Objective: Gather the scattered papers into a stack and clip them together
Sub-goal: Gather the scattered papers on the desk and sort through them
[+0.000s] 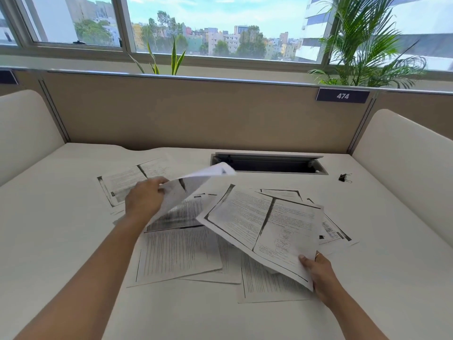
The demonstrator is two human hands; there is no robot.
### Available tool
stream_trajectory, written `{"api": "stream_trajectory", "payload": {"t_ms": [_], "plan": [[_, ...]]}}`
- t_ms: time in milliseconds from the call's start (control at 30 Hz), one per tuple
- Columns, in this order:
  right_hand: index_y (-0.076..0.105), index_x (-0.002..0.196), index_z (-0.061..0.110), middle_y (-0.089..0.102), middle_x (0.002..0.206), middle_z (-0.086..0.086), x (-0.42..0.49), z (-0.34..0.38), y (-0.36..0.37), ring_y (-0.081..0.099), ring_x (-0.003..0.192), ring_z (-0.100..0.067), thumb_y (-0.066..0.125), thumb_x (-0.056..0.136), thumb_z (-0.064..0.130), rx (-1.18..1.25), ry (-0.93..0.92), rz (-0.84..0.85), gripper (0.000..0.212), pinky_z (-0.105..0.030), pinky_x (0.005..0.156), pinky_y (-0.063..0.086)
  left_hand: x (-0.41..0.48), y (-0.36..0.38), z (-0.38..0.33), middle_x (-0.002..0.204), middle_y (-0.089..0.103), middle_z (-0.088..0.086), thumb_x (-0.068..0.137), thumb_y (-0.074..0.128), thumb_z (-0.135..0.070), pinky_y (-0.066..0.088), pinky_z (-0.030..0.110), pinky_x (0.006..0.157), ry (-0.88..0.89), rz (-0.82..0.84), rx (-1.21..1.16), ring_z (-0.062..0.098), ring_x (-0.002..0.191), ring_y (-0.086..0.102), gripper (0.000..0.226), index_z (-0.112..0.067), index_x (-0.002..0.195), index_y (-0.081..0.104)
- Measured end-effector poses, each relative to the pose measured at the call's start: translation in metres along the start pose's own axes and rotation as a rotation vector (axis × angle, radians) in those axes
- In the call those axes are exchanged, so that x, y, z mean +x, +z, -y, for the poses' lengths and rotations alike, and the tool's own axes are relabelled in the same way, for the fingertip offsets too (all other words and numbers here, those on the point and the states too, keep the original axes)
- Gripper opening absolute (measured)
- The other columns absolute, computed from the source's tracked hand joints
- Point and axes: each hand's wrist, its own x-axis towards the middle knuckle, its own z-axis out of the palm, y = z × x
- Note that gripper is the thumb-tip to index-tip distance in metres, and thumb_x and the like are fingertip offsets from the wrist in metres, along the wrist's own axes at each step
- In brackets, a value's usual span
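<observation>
Papers (186, 251) — white photocopied sheets, dense grey text with dark copier-shadow borders and slanted black gutter lines; several lie loose and overlapping across the middle of the white desk (61, 217), none squared into a stack.

Lifted sheet (193, 185) — pinched at its near edge in the left hand (144, 197), bowed upward, its far corner curling over above the desk.

Spread (264, 224) — a two-page copy with a small flow diagram on its right page, held off the desk by the right hand (318, 273), thumb on top at the near right corner, a ring on one finger.

Far-left sheet (127, 182) — flat on the desk, partly behind the left hand.

Right-side sheets (335, 231) — lying flat, tucked partly under the spread.

Clip (344, 178) — black binder clip, on the desk at far right, well apart from the papers.

Cable slot (269, 164) — recessed opening at the back of the desk, flap raised; its contents cannot be told.
</observation>
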Motion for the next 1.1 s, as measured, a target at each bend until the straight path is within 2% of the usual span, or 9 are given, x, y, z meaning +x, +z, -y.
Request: {"api": "stream_trajectory", "payload": {"t_ms": [133,200,300,433,533,700,767,900,1100], "plan": [[0.050,0.124,0.002,0.063,0.112,-0.017,0.000,-0.002,-0.001,0.061,0.100,-0.033,0.050,0.090,-0.001,-0.054,-0.010,-0.011,0.034,-0.038,0.083,0.051,0.005,-0.022,-0.023,0.107,0.065,0.017,0.092,0.051,-0.015,0.040,0.036,0.074,0.033,0.027,-0.127,0.036,0.101,0.057,0.024,-0.013,0.112,0.064],[0.051,0.125,0.002,0.063,0.114,-0.017,0.002,-0.001,-0.001,0.060,0.104,-0.035,0.051,0.090,0.001,-0.111,-0.011,-0.026,0.035,-0.046,0.091,0.049,0.005,-0.031,-0.030,0.109,0.065,0.016,0.092,0.052,-0.018,0.044,0.039,0.082,0.041,0.064,-0.234,0.035,0.102,0.058,0.027,-0.011,0.116,0.062],[0.053,0.121,0.003,0.066,0.108,-0.013,0.003,0.002,-0.001,0.060,0.103,-0.033,0.051,0.090,0.002,-0.185,-0.024,-0.007,0.031,-0.046,0.097,0.046,0.004,-0.040,-0.035,0.106,0.067,0.012,0.091,0.055,-0.018,0.050,0.046,0.089,-0.021,0.245,-0.540,0.031,0.096,0.064,0.027,-0.011,0.116,0.062],[0.055,0.117,0.005,0.068,0.104,-0.008,0.000,0.015,-0.001,0.062,0.101,-0.029,0.049,0.091,0.001,-0.243,0.009,0.108,0.028,-0.042,0.096,0.046,0.003,-0.046,-0.034,0.088,0.070,0.007,0.089,0.057,-0.012,0.057,0.030,0.061,-0.068,0.556,-0.740,0.018,0.069,0.070,0.014,-0.012,0.100,0.064],[0.056,0.116,0.000,0.069,0.105,-0.013,-0.001,0.026,-0.003,0.065,0.098,-0.028,0.047,0.090,-0.003,-0.215,0.062,0.176,0.028,-0.035,0.086,0.052,0.006,-0.040,-0.028,0.092,0.071,0.010,0.088,0.056,-0.011,0.057,0.027,0.056,-0.069,0.726,-0.685,0.019,0.072,0.071,0.015,-0.010,0.100,0.065],[0.058,0.104,-0.002,0.075,0.084,-0.012,-0.010,0.043,-0.005,0.072,0.073,-0.021,0.045,0.089,-0.006,-0.071,0.186,0.323,0.020,-0.023,0.057,0.056,0.005,-0.027,-0.021,0.104,0.070,0.012,0.087,0.060,-0.014,0.058,0.031,0.076,-0.058,0.881,-0.467,0.026,0.088,0.069,0.024,-0.006,0.108,0.065],[0.058,0.106,-0.001,0.074,0.089,-0.014,-0.012,0.046,-0.008,0.072,0.075,-0.022,0.045,0.089,-0.006,-0.062,0.208,0.361,0.021,-0.025,0.059,0.057,0.003,-0.026,-0.022,0.097,0.070,0.004,0.086,0.061,-0.017,0.056,0.024,0.071,-0.014,0.886,-0.317,0.018,0.083,0.067,0.022,-0.011,0.107,0.066],[0.058,0.108,0.000,0.073,0.095,-0.017,-0.016,0.045,-0.009,0.072,0.081,-0.026,0.045,0.089,-0.007,-0.080,0.243,0.402,0.024,-0.027,0.061,0.057,0.002,-0.017,-0.018,0.107,0.067,0.005,0.085,0.063,-0.018,0.046,0.032,0.094,0.030,0.847,-0.133,0.022,0.100,0.062,0.027,-0.011,0.112,0.064],[0.059,0.108,0.000,0.072,0.096,-0.016,-0.016,0.043,-0.003,0.071,0.082,-0.025,0.046,0.087,-0.007,-0.117,0.234,0.410,0.025,-0.026,0.065,0.057,0.004,0.002,-0.015,0.116,0.065,0.003,0.079,0.070,-0.016,0.045,0.033,0.096,0.129,0.694,0.000,0.020,0.104,0.059,0.039,-0.012,0.117,0.061]]}}
